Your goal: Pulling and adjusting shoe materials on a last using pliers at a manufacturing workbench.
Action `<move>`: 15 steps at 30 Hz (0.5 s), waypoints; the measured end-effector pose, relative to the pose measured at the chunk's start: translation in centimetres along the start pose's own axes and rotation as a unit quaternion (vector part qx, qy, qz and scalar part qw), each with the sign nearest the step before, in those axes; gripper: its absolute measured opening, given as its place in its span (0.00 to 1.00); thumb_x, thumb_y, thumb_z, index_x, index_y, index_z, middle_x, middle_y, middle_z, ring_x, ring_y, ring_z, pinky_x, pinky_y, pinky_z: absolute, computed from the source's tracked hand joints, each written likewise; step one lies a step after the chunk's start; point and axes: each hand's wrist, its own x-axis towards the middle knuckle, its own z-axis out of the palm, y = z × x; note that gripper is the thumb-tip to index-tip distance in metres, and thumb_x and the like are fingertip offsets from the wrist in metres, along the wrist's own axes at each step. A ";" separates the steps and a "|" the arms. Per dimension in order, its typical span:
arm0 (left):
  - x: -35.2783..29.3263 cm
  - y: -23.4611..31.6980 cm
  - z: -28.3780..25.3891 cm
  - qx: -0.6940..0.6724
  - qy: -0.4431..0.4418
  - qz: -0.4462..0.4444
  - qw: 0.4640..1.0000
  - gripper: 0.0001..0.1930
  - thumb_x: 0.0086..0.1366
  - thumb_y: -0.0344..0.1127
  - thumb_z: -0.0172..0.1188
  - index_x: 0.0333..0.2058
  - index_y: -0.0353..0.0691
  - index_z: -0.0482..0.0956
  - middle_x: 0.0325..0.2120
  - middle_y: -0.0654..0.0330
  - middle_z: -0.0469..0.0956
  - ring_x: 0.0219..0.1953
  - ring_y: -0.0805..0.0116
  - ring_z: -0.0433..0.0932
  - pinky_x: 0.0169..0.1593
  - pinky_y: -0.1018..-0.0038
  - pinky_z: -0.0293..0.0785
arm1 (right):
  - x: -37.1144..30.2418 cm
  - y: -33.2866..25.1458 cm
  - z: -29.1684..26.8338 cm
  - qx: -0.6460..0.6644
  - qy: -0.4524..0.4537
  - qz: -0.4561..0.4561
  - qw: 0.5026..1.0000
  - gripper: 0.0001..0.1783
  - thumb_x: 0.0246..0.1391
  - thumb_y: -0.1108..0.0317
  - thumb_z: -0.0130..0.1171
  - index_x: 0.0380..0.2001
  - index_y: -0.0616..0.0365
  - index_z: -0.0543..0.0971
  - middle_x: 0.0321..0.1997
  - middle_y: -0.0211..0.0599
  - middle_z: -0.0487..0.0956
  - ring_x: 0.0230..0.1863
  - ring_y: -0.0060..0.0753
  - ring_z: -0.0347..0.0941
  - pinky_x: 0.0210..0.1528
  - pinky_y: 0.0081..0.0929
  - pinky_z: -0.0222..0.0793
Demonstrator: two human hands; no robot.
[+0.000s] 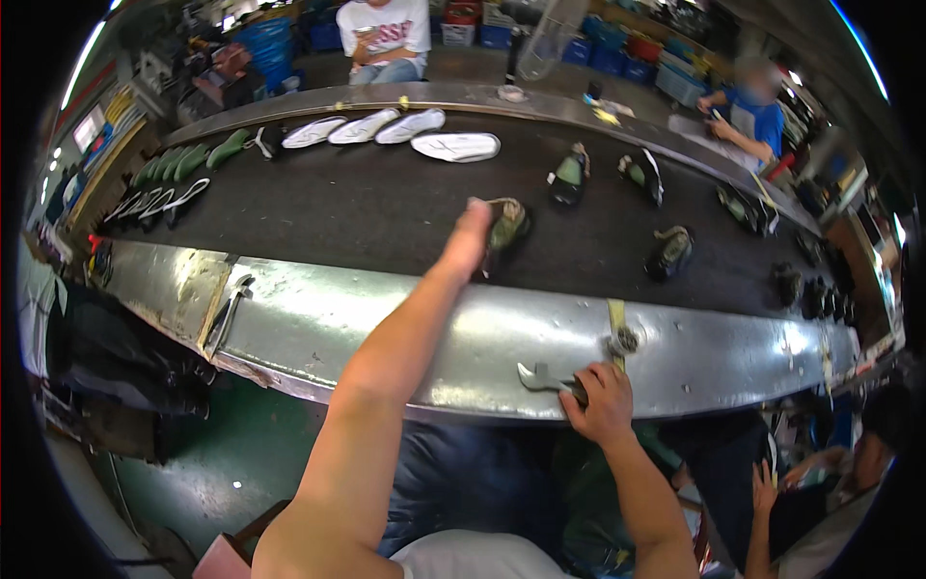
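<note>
My left arm stretches out over the dark conveyor belt. At its end my left hand [469, 234] is against the left side of a dark shoe upper [508, 228] with a green last in it. Blur and the hand's angle hide its fingers, so I cannot tell whether they grip the shoe. My right hand [604, 399] rests on the metal ledge [463, 333], its fingers closed round the handles of lasting pincers [545, 377]. The curved metal head of the pincers points left. Just beyond that hand, a small round container [624, 340] stands beside a yellow strip.
More shoe uppers on lasts [569, 177] lie on the belt's right half. White soles [456, 147] and green lasts [229, 148] line its far left. Another pair of pincers [229, 311] lies on the ledge. Across the belt are a seated person [384, 34] and a blue-shirted person [755, 121].
</note>
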 end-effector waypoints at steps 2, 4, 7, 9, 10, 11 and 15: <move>3.0 -5.7 -2.0 0.507 0.107 0.200 0.832 0.42 0.65 0.66 0.53 0.63 0.36 0.66 0.55 0.40 0.75 0.63 0.48 0.70 0.66 0.61 0.63 | 0.3 -0.3 0.2 0.012 0.015 -0.023 1.000 0.20 0.44 0.57 0.69 0.38 0.55 0.80 0.43 0.40 0.75 0.50 0.50 0.71 0.53 0.45 0.67; 4.5 -4.1 -0.9 0.432 0.048 0.153 0.888 0.43 0.60 0.65 0.60 0.62 0.34 0.69 0.52 0.40 0.78 0.60 0.47 0.73 0.63 0.60 0.66 | 0.2 -0.3 0.0 -0.004 0.008 -0.008 1.000 0.20 0.43 0.58 0.69 0.38 0.56 0.80 0.44 0.41 0.75 0.50 0.51 0.71 0.54 0.46 0.67; 4.9 -0.1 0.0 0.475 0.025 0.106 0.873 0.40 0.61 0.65 0.59 0.57 0.32 0.75 0.48 0.39 0.80 0.56 0.45 0.76 0.60 0.61 0.70 | -0.2 -0.1 -0.1 -0.001 0.002 -0.005 1.000 0.20 0.41 0.59 0.70 0.39 0.56 0.81 0.43 0.42 0.75 0.50 0.52 0.71 0.54 0.47 0.67; 5.1 0.7 0.5 0.470 0.039 0.107 0.875 0.39 0.61 0.65 0.59 0.55 0.31 0.76 0.46 0.38 0.80 0.54 0.44 0.77 0.59 0.61 0.71 | 0.1 0.2 0.1 -0.009 0.000 0.004 1.000 0.21 0.42 0.58 0.70 0.38 0.57 0.80 0.43 0.43 0.76 0.50 0.53 0.71 0.54 0.48 0.67; 5.5 0.9 0.5 0.468 0.044 0.113 0.875 0.39 0.61 0.66 0.59 0.53 0.31 0.78 0.44 0.38 0.81 0.52 0.44 0.78 0.57 0.61 0.73 | 0.3 0.3 0.1 -0.005 -0.002 -0.006 1.000 0.21 0.42 0.58 0.70 0.38 0.57 0.80 0.43 0.43 0.76 0.50 0.53 0.71 0.54 0.48 0.67; 6.6 0.0 -0.6 0.433 0.025 0.132 0.891 0.38 0.63 0.65 0.57 0.52 0.31 0.79 0.48 0.40 0.80 0.54 0.44 0.77 0.59 0.60 0.72 | 0.3 0.2 0.4 -0.007 -0.002 -0.010 1.000 0.21 0.42 0.57 0.69 0.38 0.58 0.80 0.43 0.43 0.75 0.50 0.54 0.71 0.54 0.49 0.67; 11.5 -0.9 -7.2 0.255 0.177 0.159 0.937 0.32 0.68 0.59 0.55 0.52 0.32 0.79 0.46 0.44 0.82 0.51 0.54 0.81 0.55 0.65 0.73 | 0.6 0.2 1.2 -0.005 -0.020 -0.006 1.000 0.22 0.44 0.55 0.67 0.39 0.58 0.80 0.43 0.45 0.75 0.50 0.56 0.70 0.54 0.51 0.66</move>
